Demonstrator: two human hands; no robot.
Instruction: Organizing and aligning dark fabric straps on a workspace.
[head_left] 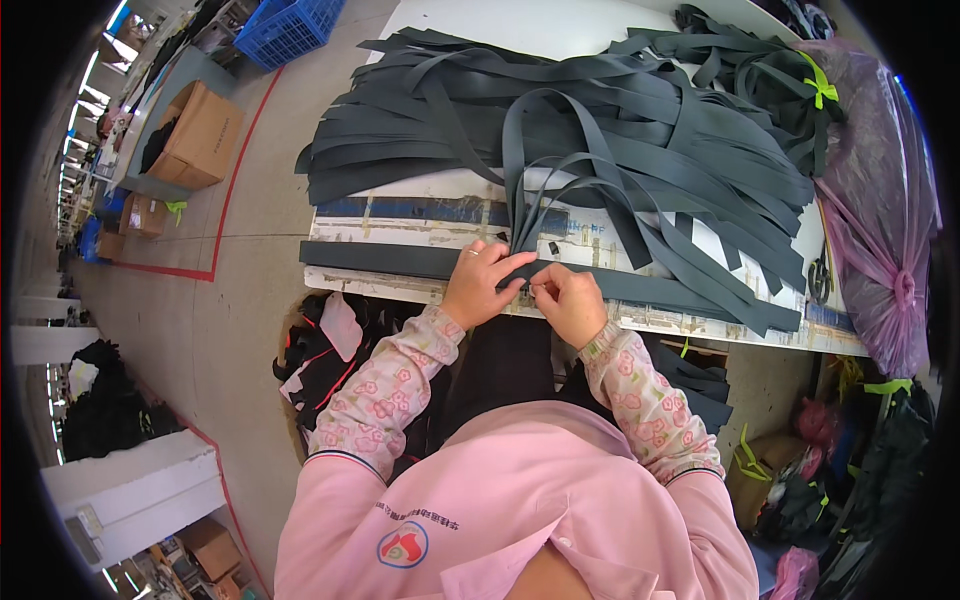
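Observation:
A bundle of long dark grey fabric strips (560, 130) is spread over the white work table (420, 232). Along its front edge lies a flat layer of strips (380, 258), and several loose strip ends loop down to where my hands are. My left hand (487, 283) is closed with thumb and fingers on the strips at the edge, a ring on one finger. Right beside it, my right hand (570, 303) pinches with thumb and forefinger at the strip's lower edge. Whatever small thing is between those fingertips is hidden.
Black-handled scissors (820, 280) lie at the table's right end. A pink plastic bag (880, 200) hangs there beside more bundled strips (760, 75). Below the table's left part is a container of black and pink fabric pieces (335, 340). Cardboard boxes (200, 135) and a blue crate (290, 30) stand left.

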